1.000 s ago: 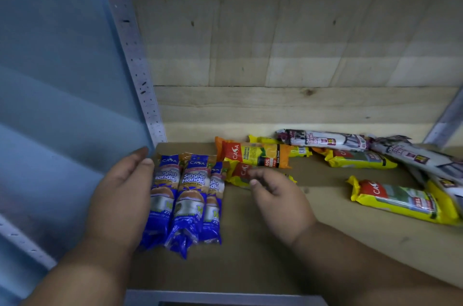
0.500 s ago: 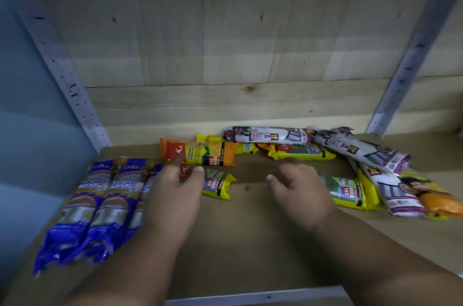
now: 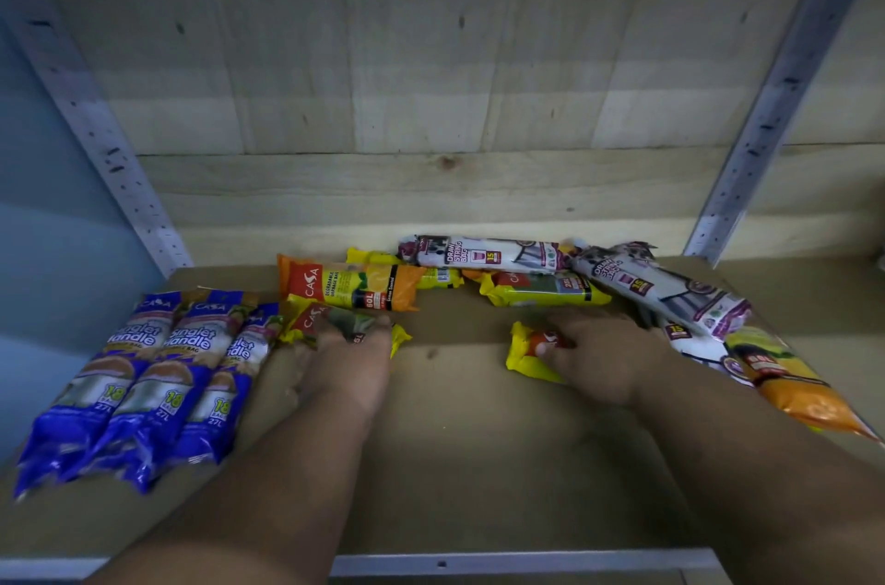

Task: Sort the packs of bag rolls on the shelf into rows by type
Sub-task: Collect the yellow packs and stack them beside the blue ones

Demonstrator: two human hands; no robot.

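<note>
While both hands (image 3: pixel 474 359) apparently grip yellow packs (image 3: pixel 529 357) | blue packs (image 3: pixel 143 373) rowed left

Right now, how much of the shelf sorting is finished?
Done: three blue packs lie in a row at left. In hand: the left hand and right hand each rest on a yellow pack. Left: orange, yellow and white packs lie mixed behind.
</note>
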